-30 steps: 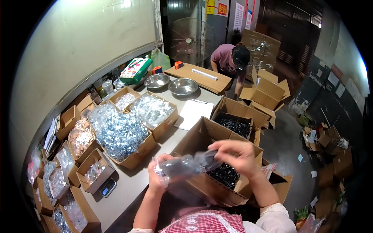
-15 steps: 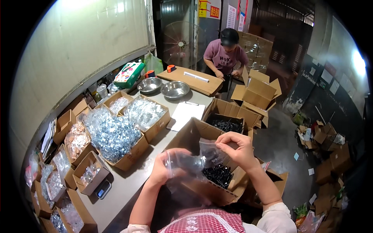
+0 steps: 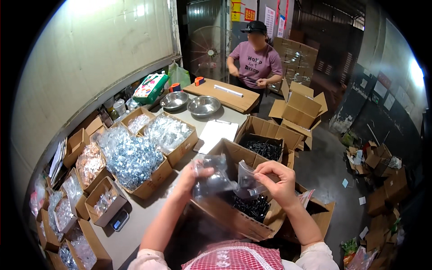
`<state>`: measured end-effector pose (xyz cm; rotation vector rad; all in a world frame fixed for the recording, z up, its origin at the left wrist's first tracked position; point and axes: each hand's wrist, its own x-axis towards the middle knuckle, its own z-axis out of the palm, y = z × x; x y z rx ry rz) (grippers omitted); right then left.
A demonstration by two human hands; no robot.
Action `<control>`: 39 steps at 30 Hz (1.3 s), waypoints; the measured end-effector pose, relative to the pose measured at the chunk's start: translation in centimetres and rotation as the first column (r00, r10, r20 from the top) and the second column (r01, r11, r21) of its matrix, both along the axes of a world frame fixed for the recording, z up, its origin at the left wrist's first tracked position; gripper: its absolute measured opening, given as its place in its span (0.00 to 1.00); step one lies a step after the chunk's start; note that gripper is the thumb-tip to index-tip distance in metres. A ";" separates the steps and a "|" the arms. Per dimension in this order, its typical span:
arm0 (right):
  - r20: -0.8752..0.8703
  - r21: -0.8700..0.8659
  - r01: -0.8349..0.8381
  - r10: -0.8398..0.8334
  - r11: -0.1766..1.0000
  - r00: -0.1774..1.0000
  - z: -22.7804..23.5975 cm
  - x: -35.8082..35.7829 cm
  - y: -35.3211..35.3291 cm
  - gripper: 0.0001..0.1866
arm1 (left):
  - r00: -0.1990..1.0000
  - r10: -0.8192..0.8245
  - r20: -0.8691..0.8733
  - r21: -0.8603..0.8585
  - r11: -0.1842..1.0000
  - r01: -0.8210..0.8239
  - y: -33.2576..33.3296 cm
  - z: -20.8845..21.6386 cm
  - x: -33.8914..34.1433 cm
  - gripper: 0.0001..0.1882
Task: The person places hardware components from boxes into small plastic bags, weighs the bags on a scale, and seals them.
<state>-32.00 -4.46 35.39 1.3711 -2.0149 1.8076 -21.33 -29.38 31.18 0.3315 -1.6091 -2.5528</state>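
My left hand (image 3: 188, 177) is closed around a bunch of clear plastic bags (image 3: 215, 180), its thumb lying over them. With fingers pinched together, my right hand (image 3: 276, 179) grips the edge of a small clear plastic bag (image 3: 246, 177). Dark tones show through that bag; whether they are contents or the background I cannot tell. Both hands are above an open cardboard box (image 3: 216, 209), where black screw-like parts (image 3: 253, 207) lie in a heap. Just beyond it, another carton holds similar black parts (image 3: 263, 149).
Boxes of bagged shiny metal parts (image 3: 132, 155) crowd the table's left side. Two steel bowls (image 3: 203, 106), a clipboard (image 3: 217, 135) and a small scale (image 3: 119, 221) share the tabletop. Across it stands a co-worker (image 3: 257, 63). Cartons (image 3: 300, 105) and scrap cardboard (image 3: 380, 159) occupy the floor at right.
The bags in my left hand have turned and spread more toward view. My right hand has shifted slightly right with the small bag. The co-worker has straightened up from a bent posture.
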 end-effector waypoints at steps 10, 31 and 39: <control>0.049 0.005 0.352 -0.352 0.936 0.935 -3.0 -0.4 4.7 0.03 | 0.977 0.199 0.076 0.032 0.979 -0.202 -16.5 -6.1 -20.4 0.06; -0.129 0.191 0.552 -0.537 0.812 0.834 -1.2 -4.6 -5.8 0.05 | 0.738 -0.657 -0.154 -0.597 0.657 0.460 -11.3 0.2 -25.6 0.18; -0.048 0.120 0.357 -0.354 0.926 0.934 -0.6 -6.9 -12.8 0.03 | 0.715 -0.697 -0.055 -0.593 0.599 0.538 -9.9 0.5 -19.7 0.18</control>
